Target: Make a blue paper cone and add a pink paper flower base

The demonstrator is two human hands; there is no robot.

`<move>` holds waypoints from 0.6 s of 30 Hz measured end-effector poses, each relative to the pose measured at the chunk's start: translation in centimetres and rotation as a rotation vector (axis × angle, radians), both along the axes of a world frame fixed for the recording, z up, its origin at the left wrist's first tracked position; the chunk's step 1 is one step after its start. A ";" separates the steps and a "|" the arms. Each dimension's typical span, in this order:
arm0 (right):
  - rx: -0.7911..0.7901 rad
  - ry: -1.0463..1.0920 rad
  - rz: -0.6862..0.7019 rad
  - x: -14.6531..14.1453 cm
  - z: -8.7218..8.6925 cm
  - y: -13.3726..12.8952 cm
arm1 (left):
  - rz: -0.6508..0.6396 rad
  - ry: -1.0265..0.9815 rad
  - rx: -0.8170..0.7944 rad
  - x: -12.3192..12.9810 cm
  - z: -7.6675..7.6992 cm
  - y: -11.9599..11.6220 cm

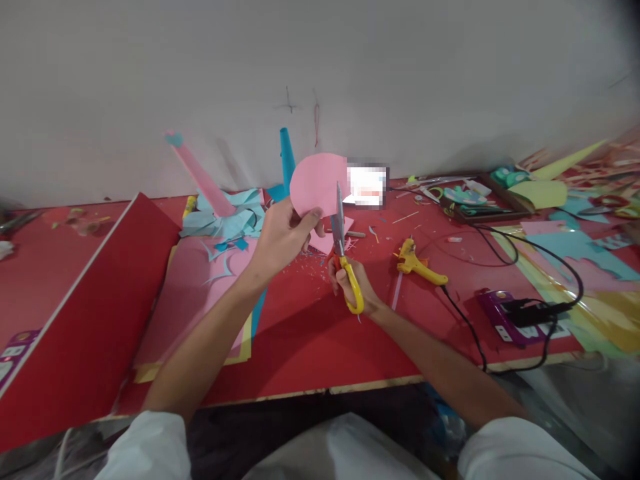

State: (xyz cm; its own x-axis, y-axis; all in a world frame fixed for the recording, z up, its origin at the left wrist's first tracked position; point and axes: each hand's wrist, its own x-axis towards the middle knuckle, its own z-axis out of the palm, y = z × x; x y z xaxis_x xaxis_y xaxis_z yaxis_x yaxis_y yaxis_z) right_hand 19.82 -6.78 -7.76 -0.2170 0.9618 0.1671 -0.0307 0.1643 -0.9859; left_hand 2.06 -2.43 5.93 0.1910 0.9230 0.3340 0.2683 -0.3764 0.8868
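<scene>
Between the thumb and fingers of my left hand [287,233] is a pink paper piece [317,181] with a rounded outline, held up above the table. My right hand [353,283] grips scissors [341,233] with yellow and red handles, their blades pointing upward. The blades overlap the right part of the pink paper in the view; whether they are cutting into it I cannot tell. Below both hands, small paper scraps [315,267] are scattered over the red table [310,347].
A yellow glue gun [420,263] lies at the right, its cord running near a purple power strip [510,317]. Left are pink sheets [187,293] and a red divider [95,313]. Pink [203,173] and blue [287,157] paper cones stand behind. A dark tray [505,200] holds supplies.
</scene>
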 end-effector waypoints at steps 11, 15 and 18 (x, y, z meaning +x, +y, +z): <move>-0.044 0.093 0.013 -0.3 -0.3 -0.2 | -0.020 -0.105 -0.073 0.9 -0.7 0.0; -0.059 0.108 0.022 -0.4 -0.4 -0.2 | -0.029 -0.104 -0.076 0.9 -1.1 0.0; -0.048 0.102 0.040 -0.3 -0.3 -0.1 | -0.018 -0.061 -0.042 0.3 -1.0 0.3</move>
State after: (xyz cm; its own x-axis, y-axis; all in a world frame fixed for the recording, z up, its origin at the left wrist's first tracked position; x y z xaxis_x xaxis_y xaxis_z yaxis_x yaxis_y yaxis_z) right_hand 19.50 -6.92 -8.05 -0.2396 0.9601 0.1442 -0.1369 0.1137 -0.9840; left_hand 2.41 -2.08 4.96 0.1877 0.9332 0.3065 0.2067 -0.3426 0.9165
